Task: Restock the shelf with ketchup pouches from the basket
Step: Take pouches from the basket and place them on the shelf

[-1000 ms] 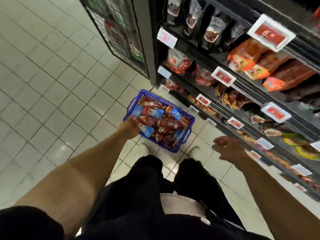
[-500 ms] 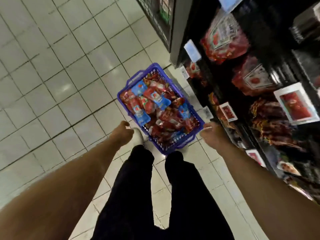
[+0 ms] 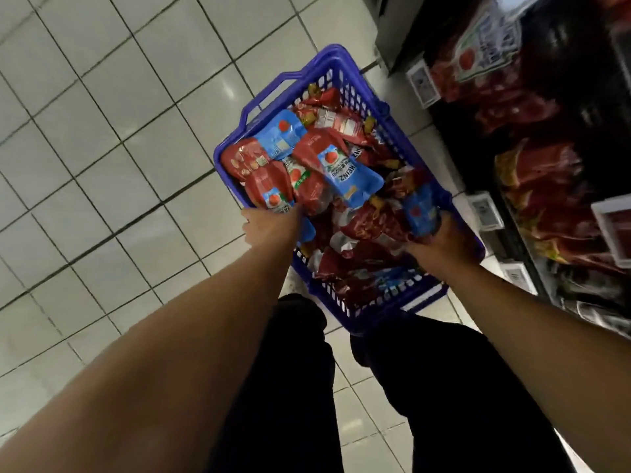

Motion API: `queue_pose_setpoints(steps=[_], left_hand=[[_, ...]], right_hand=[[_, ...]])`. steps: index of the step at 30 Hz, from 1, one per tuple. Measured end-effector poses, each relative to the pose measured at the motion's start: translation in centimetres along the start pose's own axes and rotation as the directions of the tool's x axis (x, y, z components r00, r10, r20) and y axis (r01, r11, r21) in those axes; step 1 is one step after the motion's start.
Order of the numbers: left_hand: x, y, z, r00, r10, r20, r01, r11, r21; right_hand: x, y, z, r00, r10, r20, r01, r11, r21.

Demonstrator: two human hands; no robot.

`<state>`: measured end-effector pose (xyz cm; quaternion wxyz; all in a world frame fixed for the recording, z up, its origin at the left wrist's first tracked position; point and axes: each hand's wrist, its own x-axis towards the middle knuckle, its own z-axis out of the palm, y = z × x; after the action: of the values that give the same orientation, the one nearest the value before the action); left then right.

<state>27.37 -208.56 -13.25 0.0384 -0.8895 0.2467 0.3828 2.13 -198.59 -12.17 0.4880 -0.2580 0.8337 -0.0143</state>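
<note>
A blue plastic basket [image 3: 341, 61] stands on the tiled floor in front of my legs, heaped with red and blue ketchup pouches [image 3: 345, 172]. My left hand [image 3: 269, 227] reaches in over the basket's left wall and lies on a red pouch with a blue end [image 3: 278, 203]; its fingertips are hidden. At the right side of the basket my right hand [image 3: 442, 242] grips a small blue pouch [image 3: 420, 209] from below, with fingers curled round its lower edge. The dark shelf [image 3: 485, 206] with red pouches runs along the right.
White price tags [image 3: 421, 83] line the shelf edges, with red packets [image 3: 543, 186] stacked behind them. A grey shelf post [image 3: 396, 32] stands behind the basket. Pale floor tiles [image 3: 112, 148] stretch to the left. My dark trouser legs [image 3: 293, 387] are just behind the basket.
I have bent closer to the basket, which now fills more of the view. Both hands moved forward from outside the basket into it, and the right hand took hold of a blue pouch.
</note>
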Motion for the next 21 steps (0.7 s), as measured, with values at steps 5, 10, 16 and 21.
queue_pose_setpoints(steps=[5,10,16,21], left_hand=[[0.3,1.0,2.9,0.991,-0.032,-0.130,0.037,0.998,0.041],[0.9,0.3,1.3,0.996,0.088,0.002,-0.088,0.990,-0.112],[-3.3,0.5,-3.5,0.972,0.008,0.235,0.071,0.943,-0.326],[-10.8,0.9,-9.1,0.851,0.212,0.481,-0.011,0.922,-0.388]], right_hand=[[1.9,-0.3,0.7,0.997,0.011,-0.079,-0.031,0.966,-0.255],[1.0,-0.7,-1.0,0.997,-0.016,-0.079,-0.007,0.959,-0.282],[-4.1,-0.6,-3.3,0.996,-0.091,-0.005,0.090,0.976,0.200],[-11.7,-3.6,-5.8,0.976,-0.218,0.027,0.164,0.805,0.570]])
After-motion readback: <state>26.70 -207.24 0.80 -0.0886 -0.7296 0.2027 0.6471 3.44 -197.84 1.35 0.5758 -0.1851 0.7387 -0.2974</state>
